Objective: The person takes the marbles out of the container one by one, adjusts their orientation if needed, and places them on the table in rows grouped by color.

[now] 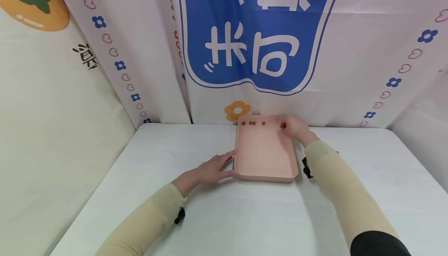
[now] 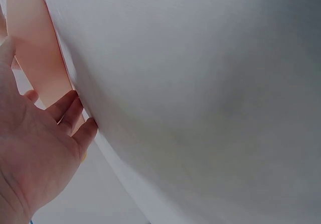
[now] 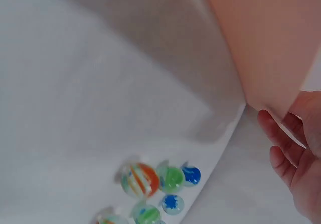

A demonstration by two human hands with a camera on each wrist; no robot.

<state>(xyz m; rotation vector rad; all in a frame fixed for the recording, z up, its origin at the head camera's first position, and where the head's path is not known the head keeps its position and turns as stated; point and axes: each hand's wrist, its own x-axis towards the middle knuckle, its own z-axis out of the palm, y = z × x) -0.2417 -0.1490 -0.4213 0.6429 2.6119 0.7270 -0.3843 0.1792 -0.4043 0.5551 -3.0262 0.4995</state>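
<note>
A pink rectangular tray (image 1: 267, 159) lies on the white table against the back cloth. Several small brown beads (image 1: 263, 123) sit in a loose row along its far side. My left hand (image 1: 213, 169) rests at the tray's left wall, fingers spread, fingertips at its outer side. Over the far right corner, my right hand (image 1: 295, 127) reaches inside with bent fingers and pinches a small brown bead (image 1: 282, 125), mostly covered by the fingertips. In the right wrist view, the other fingers (image 3: 283, 166) hang outside the tray's wall.
Several glass marbles (image 3: 140, 180), orange-striped, green and blue, lie on the table near its far edge; my right sleeve (image 1: 336, 174) mostly hides them in the head view. A printed cloth (image 1: 350, 54) hangs right behind the tray.
</note>
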